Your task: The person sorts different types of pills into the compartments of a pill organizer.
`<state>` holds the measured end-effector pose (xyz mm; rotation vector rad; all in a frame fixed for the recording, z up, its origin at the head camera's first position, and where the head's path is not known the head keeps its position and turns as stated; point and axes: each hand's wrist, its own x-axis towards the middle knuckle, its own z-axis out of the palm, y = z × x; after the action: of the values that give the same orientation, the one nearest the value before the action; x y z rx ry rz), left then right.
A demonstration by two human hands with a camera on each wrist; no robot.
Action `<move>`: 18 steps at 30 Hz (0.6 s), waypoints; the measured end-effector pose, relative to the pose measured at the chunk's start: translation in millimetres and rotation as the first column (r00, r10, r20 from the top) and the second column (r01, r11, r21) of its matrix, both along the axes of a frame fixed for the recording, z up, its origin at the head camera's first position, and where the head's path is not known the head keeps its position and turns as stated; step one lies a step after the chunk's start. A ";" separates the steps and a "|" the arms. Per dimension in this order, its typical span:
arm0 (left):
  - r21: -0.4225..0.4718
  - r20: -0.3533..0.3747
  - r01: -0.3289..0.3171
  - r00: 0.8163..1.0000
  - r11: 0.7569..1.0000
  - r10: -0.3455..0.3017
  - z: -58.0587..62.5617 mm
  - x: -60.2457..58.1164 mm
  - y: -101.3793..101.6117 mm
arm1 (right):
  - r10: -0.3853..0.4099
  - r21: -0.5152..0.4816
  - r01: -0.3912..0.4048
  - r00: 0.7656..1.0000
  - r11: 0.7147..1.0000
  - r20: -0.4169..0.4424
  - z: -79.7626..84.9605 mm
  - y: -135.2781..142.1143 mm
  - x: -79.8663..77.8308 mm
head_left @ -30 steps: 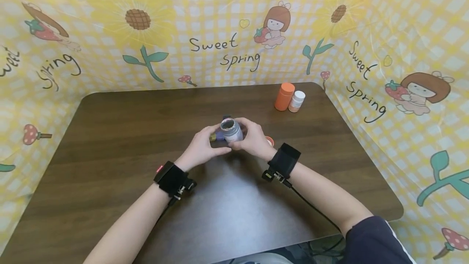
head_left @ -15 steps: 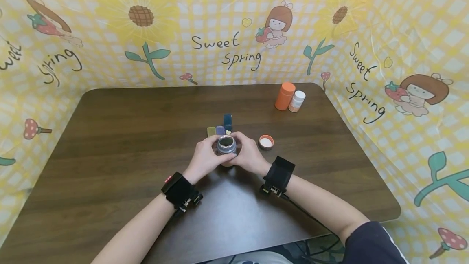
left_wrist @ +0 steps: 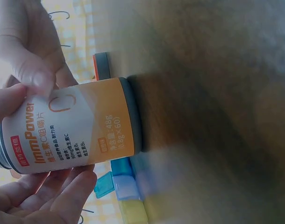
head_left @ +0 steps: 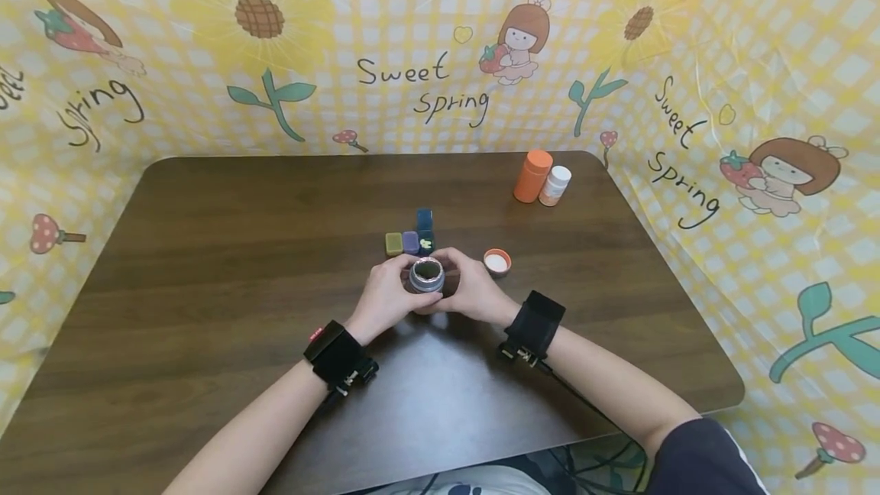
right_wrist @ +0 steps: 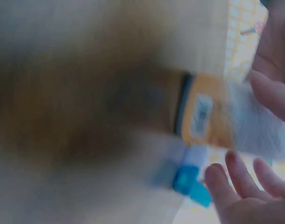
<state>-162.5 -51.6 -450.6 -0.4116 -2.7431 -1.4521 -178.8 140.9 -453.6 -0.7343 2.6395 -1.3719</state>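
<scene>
An uncapped vitamin C bottle (head_left: pixel 428 274) stands between my hands, its dark mouth facing up in the head view. The left wrist view shows its white and orange label (left_wrist: pixel 81 121). My left hand (head_left: pixel 388 292) grips it, fingers behind and thumb in front near the neck. My right hand (head_left: pixel 474 289) holds the other side loosely, thumb on the label and fingertips at the far edge, with a gap before the palm. Just beyond is a small pill box with yellow (head_left: pixel 393 244), purple and teal compartments. The teal compartment's lid (head_left: pixel 424 220) is up, and pale bits lie inside.
An orange cap (head_left: pixel 497 262) lies inside up to the right of my right hand. At the back right stand an orange bottle (head_left: pixel 532 176) and a small white-capped bottle (head_left: pixel 554 186). A patterned yellow cloth (head_left: pixel 399 14) hangs behind the table.
Both hands have brought the bottle from above the pill box down and towards me, turning it from tilted to upright. The pill box and the orange cap have come into fuller view.
</scene>
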 end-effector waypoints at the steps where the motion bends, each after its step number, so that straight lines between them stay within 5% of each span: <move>1: -0.002 0.000 0.003 1.000 1.000 -0.003 0.4 -0.3 -0.3 | 0.006 0.008 -0.006 1.000 1.000 0.011 3.3 3.5 -2.1; 8: -0.019 0.020 0.010 1.000 1.000 -0.009 2.1 -0.8 -2.3 | -0.025 0.191 0.030 0.999 0.981 -0.028 27.7 32.6 -22.7; 14: -0.028 0.040 0.009 0.999 1.000 -0.008 1.9 -0.8 -1.9 | -0.088 0.462 0.128 0.990 0.878 -0.108 27.3 56.2 -40.1; 18: -0.041 0.028 0.009 1.000 0.999 -0.008 1.4 -0.8 -1.9 | -0.110 0.534 0.136 0.991 0.834 -0.081 19.5 63.9 -44.7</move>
<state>-163.3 -53.5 -449.2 -0.4073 -2.8001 -1.4161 -223.5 204.8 -434.1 -0.5266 2.9321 -0.5583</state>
